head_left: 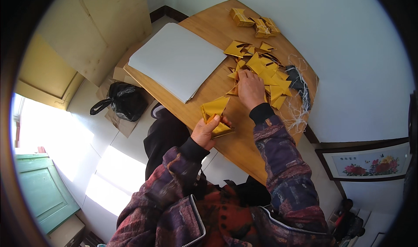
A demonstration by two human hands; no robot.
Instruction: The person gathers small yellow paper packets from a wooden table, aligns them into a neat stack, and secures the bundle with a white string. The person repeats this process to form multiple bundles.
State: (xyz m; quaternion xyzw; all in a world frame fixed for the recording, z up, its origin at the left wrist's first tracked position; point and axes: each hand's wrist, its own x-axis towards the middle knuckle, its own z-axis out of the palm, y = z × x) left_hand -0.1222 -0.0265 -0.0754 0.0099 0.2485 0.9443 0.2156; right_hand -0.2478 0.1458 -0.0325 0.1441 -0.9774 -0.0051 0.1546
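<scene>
A wad of folded gold pieces (216, 106) sits in the fingers of the left hand (203, 133), just over the near edge of the bench (239, 149). The pieces look like shiny foil paper: light, stiff along the folds, likely to crease if squeezed and a little slippery where face meets face. The best hold is probably a flat pinch across the layers near the folded edges, clear of the thin points.

The left fingers are closed round the wad, thumb on top and the others mostly hidden behind it, the wrist coming up from below. The right hand (251, 90) reaches farther out, back upward, fingers bent down at the near left edge of a loose heap of gold pieces (275, 75); their tips are hidden, so how far they part and whether they grip a piece I cannot tell.

Left of the right fingers lies a stack of white sheets (178, 59); beyond them, past the heap, are tied gold bundles (241, 18). To their right, beside the heap, white strings (300, 114) trail along the bench edge. Well left of the left fingers, a black plastic bag (128, 101) rests below bench level.
</scene>
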